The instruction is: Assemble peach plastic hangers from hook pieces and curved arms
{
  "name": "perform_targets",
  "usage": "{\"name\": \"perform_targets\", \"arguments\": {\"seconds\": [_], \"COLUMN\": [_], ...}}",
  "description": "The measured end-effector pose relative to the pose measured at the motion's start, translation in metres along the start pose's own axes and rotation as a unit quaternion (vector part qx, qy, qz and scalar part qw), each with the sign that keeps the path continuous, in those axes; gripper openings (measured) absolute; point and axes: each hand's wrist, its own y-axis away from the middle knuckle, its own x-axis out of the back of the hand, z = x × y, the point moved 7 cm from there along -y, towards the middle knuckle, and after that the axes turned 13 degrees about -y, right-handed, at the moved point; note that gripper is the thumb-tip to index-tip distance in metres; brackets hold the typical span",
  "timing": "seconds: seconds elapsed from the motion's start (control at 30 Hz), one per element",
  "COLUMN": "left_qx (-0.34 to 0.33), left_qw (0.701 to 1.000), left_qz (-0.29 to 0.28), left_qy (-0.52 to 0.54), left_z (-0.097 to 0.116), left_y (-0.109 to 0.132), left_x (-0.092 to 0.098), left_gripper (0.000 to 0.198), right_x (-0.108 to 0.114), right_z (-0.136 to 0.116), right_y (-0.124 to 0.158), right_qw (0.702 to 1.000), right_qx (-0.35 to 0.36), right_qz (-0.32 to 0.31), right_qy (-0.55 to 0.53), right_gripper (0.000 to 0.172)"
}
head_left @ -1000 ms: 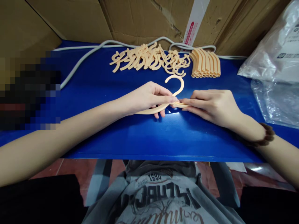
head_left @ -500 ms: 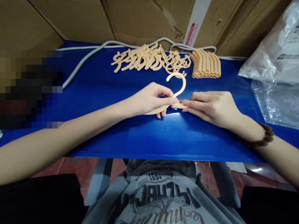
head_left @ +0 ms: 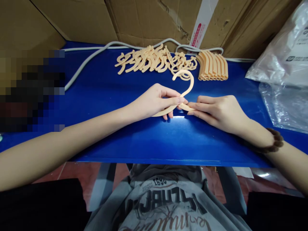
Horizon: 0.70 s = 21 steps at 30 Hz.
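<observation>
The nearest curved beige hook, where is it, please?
In the head view, just right of centre, the hook sits in the left hand, beside the right hand.

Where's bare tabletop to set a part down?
Free: table between its near edge and the left hand and right hand; patch bordered by cable, left arm and parts pile. Crowded: back middle, with that pile and the bars; right end, with the bag.

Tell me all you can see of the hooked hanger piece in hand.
The hooked hanger piece is pale peach and plastic-looking. Its hook is uppermost, opening leftward, above a curved arm slanting down-left. Over the blue table, the left hand pinches it below the hook; the arm's far end is hidden. A second piece in the right hand meets or nearly meets it.
</observation>
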Motion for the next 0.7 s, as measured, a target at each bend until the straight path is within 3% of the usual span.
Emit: {"name": "perform_targets", "arguments": {"seconds": [0.33, 0.7], "left_qx": [-0.004, -0.006], "left_qw": [1.000, 1.000], "left_qz": [0.018, 0.022], "left_qy": [-0.012, -0.017], "left_z": [-0.0008, -0.0023], "left_y": [0.0016, 0.0015], "left_x": [0.0026, -0.0023], "left_gripper": [0.022, 0.026], "right_x": [-0.0028, -0.0026], "right_z": [-0.0029, -0.0016], "right_y": [-0.0026, -0.0030], "right_qw": [0.992, 0.985], "right_qx": [-0.058, -0.102], "right_qz": [-0.041, -0.050], "right_qy": [-0.101, -0.128], "right_gripper": [0.043, 0.045]}}
